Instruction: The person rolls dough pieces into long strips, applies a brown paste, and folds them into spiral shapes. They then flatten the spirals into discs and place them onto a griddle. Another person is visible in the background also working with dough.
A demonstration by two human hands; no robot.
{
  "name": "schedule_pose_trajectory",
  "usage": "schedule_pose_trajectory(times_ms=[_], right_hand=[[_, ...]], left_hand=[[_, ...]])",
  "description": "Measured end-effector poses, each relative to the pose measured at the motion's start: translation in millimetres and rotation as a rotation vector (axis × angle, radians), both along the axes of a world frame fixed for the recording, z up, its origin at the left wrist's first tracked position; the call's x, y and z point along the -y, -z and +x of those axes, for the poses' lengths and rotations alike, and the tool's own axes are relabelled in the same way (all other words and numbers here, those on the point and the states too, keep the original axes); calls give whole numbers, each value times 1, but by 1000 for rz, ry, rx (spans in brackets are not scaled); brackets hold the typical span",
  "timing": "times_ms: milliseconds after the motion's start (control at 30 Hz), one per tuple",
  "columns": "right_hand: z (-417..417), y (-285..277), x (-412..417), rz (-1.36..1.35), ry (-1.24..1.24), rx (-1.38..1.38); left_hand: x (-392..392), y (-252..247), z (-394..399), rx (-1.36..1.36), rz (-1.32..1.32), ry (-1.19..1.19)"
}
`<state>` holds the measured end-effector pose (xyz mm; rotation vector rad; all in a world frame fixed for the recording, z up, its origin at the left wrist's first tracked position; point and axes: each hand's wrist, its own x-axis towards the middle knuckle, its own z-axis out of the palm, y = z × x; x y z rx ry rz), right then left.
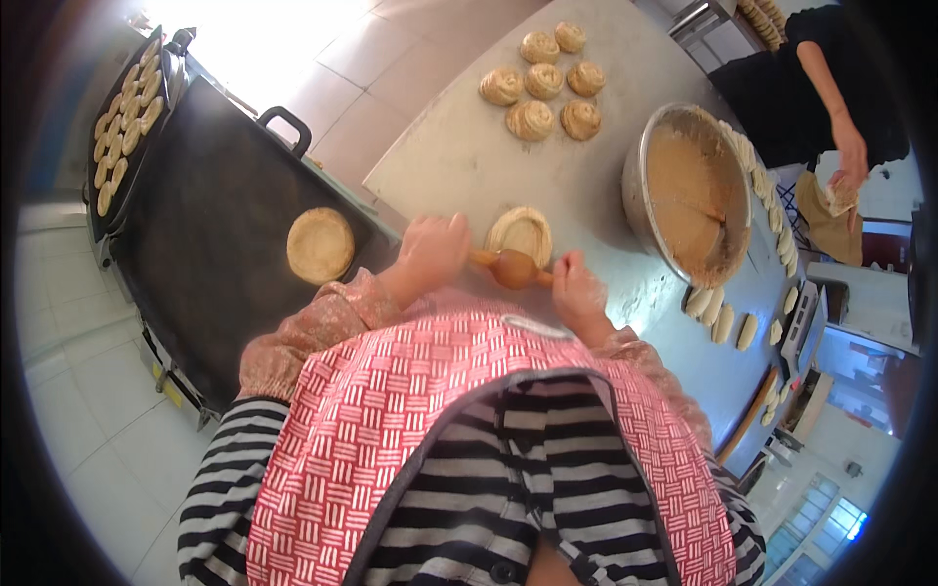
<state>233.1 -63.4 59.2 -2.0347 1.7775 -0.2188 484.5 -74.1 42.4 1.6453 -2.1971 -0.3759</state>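
Note:
A short wooden rolling pin (513, 269) with a bulging middle spans my two hands. My left hand (434, 253) is closed around one of its thin handles, and my right hand (579, 291) grips the other. The bulge lies over the near edge of a round piece of dough (522, 233), which has a raised rim and a hollowed centre. This dough rests on the metal worktable (432, 172). To the left of my left hand, a flat round dough cake (320, 245) lies on a black griddle (212, 220).
Several coiled dough balls (544, 80) sit farther back. On the right stands a metal bowl (641, 190) of brown filling (681, 183), with dough strips (722, 322) and a scale (802, 329) beyond. Another person (821, 88) stands there. Far left is a tray of flatbreads (128, 121).

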Motion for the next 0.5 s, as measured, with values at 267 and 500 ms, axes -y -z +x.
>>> schedule_pose_trajectory(times_ms=[267, 500], right_hand=[[12, 53, 60, -263, 30, -49], [19, 42, -4, -268, 74, 52]], left_hand=[[55, 16, 0, 281, 56, -36], [18, 23, 9, 145, -181, -97]])
